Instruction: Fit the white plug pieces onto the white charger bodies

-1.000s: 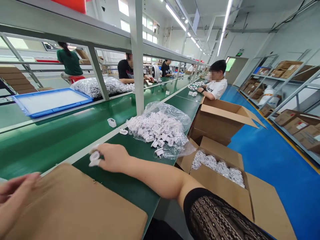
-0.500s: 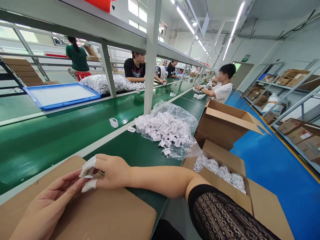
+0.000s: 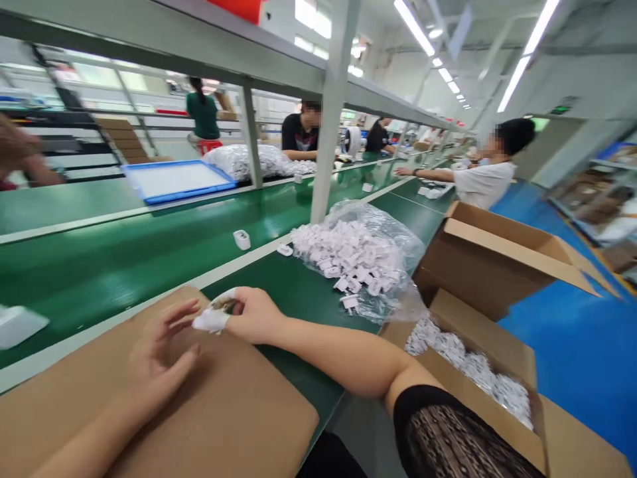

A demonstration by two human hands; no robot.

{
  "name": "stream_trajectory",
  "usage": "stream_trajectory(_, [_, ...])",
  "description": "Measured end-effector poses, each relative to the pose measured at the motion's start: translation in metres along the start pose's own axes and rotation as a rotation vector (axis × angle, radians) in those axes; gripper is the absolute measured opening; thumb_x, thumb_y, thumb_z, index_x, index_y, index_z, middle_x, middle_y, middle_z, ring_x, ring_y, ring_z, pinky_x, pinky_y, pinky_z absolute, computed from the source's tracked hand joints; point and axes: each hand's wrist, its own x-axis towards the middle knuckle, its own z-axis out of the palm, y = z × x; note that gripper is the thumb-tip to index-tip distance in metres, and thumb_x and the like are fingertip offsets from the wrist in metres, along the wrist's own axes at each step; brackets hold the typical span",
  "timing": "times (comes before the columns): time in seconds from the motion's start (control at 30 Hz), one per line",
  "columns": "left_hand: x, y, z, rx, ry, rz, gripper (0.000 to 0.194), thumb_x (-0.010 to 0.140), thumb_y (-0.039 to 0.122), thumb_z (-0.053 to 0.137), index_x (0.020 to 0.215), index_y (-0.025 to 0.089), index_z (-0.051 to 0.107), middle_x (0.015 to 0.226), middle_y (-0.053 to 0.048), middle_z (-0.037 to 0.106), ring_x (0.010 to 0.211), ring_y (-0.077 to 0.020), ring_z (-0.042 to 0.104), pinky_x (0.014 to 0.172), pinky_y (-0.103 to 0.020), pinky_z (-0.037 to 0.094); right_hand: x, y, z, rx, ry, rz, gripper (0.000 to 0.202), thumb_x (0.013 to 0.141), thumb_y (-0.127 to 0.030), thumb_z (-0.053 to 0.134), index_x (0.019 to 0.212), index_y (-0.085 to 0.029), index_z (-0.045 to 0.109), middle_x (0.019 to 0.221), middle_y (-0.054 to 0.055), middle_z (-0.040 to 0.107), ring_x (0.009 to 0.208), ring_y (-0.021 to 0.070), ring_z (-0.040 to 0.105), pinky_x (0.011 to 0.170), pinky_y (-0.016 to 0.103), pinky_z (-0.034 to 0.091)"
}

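My left hand [image 3: 166,355] is over the brown cardboard [image 3: 223,405], its fingers apart and curved, with nothing visible in them and some motion blur. Close beside it on the right, my right hand [image 3: 253,315] has white covers on thumb and finger, drawn together in a pinch. Whatever lies between those fingertips is too small and hidden to name. Beyond the hands, a heap of small white plastic parts [image 3: 358,259] spills from a clear plastic bag [image 3: 398,232] on the green bench. One loose white piece [image 3: 284,249] lies at the heap's left edge.
On the green conveyor belt [image 3: 149,245] are a white housing [image 3: 241,239] and a larger white piece [image 3: 20,325] at far left. A metal post [image 3: 331,119] rises behind the heap. Open cartons [image 3: 488,265] stand right; a blue tray [image 3: 182,180] lies across. Co-workers sit farther off.
My hands have come apart, the left one opening and the right staying pinched. The view has swung left, and a white piece now shows at far left. The white-shirted co-worker's arm reaches out over the line.
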Motion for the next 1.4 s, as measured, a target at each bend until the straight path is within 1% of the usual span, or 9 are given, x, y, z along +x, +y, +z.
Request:
stream_trajectory(0.1, [0.008,0.002,-0.005,-0.142,0.142,-0.133,0.049,0.078,0.032,0.056,0.126,0.024,0.049,0.132,-0.012,0.057,0.122,-0.0301,0.057,0.104,-0.046,0.05,-0.008,-0.002,0.001,-0.246,-0.053,-0.166,0.025,0.076,-0.024,0.076,0.101,-0.022,0.074,0.083,-0.002,0.062,0.067,0.0107,0.054,0.058,0.022,0.039])
stream_trajectory(0.23, [0.042,0.002,-0.015,0.079,0.301,-0.385,0.045,0.075,0.032,0.056,0.119,0.018,0.057,0.119,-0.012,0.063,0.103,-0.0259,0.064,0.092,-0.041,0.055,-0.02,-0.009,0.004,-0.632,-0.265,-0.288,0.023,0.078,-0.014,0.065,0.1,-0.02,0.071,0.098,0.003,0.064,0.077,0.0161,0.06,0.059,0.026,0.041])
stream_trajectory(0.4, [0.123,0.001,-0.011,0.448,0.114,-0.174,0.043,0.084,0.03,0.05,0.123,0.016,0.062,0.128,-0.014,0.064,0.123,-0.0323,0.053,0.104,-0.047,0.047,-0.022,-0.015,0.006,-0.779,-0.367,-0.283,0.032,0.082,-0.018,0.058,0.113,-0.021,0.068,0.107,0.005,0.063,0.086,0.0205,0.063,0.057,0.029,0.042])
stream_trajectory(0.57, [0.188,-0.017,0.009,0.707,-0.177,-0.011,0.067,0.082,0.02,0.052,0.148,0.016,0.042,0.162,-0.011,0.03,0.148,-0.0371,0.024,0.121,-0.053,0.024,-0.017,-0.013,0.0,-0.799,-0.393,-0.27,0.024,0.084,-0.019,0.058,0.105,-0.02,0.07,0.104,0.005,0.063,0.086,0.0199,0.063,0.056,0.028,0.041])
stream_trajectory(0.7, [0.2,-0.035,0.01,0.671,-0.265,-0.078,0.054,0.085,0.025,0.049,0.139,0.019,0.052,0.147,-0.014,0.05,0.128,-0.0319,0.054,0.107,-0.043,0.043,-0.012,-0.005,-0.003,-0.658,-0.326,-0.302,0.025,0.08,-0.014,0.062,0.101,-0.02,0.073,0.098,0.004,0.064,0.085,0.0179,0.062,0.061,0.026,0.042])
stream_trajectory(0.83, [0.182,-0.036,-0.001,0.599,-0.153,-0.09,0.04,0.083,0.039,0.057,0.117,0.018,0.06,0.122,-0.013,0.063,0.104,-0.0286,0.063,0.093,-0.039,0.049,-0.002,0.004,-0.004,-0.119,-0.123,-0.164,0.022,0.078,-0.027,0.074,0.098,-0.021,0.076,0.084,0.0,0.065,0.072,0.0127,0.058,0.064,0.024,0.041])
stream_trajectory(1.03, [0.112,-0.001,-0.025,0.332,0.052,-0.239,0.043,0.079,0.049,0.064,0.112,0.02,0.06,0.109,-0.007,0.07,0.088,-0.022,0.064,0.081,-0.034,0.051,0.004,-0.003,-0.015,0.558,-0.105,0.23,0.047,0.05,-0.044,0.089,0.083,-0.015,0.072,0.062,-0.005,0.056,0.048,0.0042,0.034,0.044,0.02,0.022])
stream_trajectory(1.27, [-0.011,0.047,-0.031,0.162,-0.018,-0.233,0.04,0.086,0.047,0.059,0.117,0.024,0.064,0.112,-0.004,0.071,0.091,-0.0212,0.066,0.08,-0.032,0.052,-0.008,-0.01,-0.011,0.488,-0.089,0.145,0.045,0.057,-0.044,0.087,0.089,-0.016,0.073,0.068,-0.002,0.059,0.05,0.0051,0.036,0.045,0.021,0.025])
stream_trajectory(1.4, [-0.043,0.051,-0.015,0.137,-0.055,-0.15,0.032,0.088,0.043,0.059,0.111,0.022,0.067,0.098,-0.005,0.07,0.085,-0.0207,0.064,0.075,-0.032,0.05,-0.019,-0.006,0.004,0.134,-0.016,-0.14,0.028,0.075,-0.039,0.078,0.096,-0.02,0.075,0.082,0.001,0.063,0.059,0.0087,0.045,0.055,0.024,0.038])
